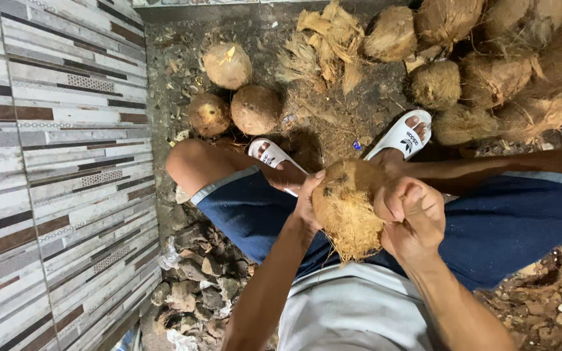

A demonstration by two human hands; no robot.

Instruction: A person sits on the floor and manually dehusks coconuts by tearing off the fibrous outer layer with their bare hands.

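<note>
- Striped tiles lined the left wall beside littered dirt ground.
- Three husked coconuts lay far left.
- Left hand was pressed flat against the fibrous coconut held over the lap.
- Right hand was clenched on its husk.
- Unhusked coconuts were heaped far right.

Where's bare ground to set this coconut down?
Free: the dark dirt patch between the striped tiled wall and the three round brown husked coconuts. Crowded: the pile of fibrous unhusked coconuts upper right, loose husk strips at centre, and grey rubble beside the left knee.
</note>
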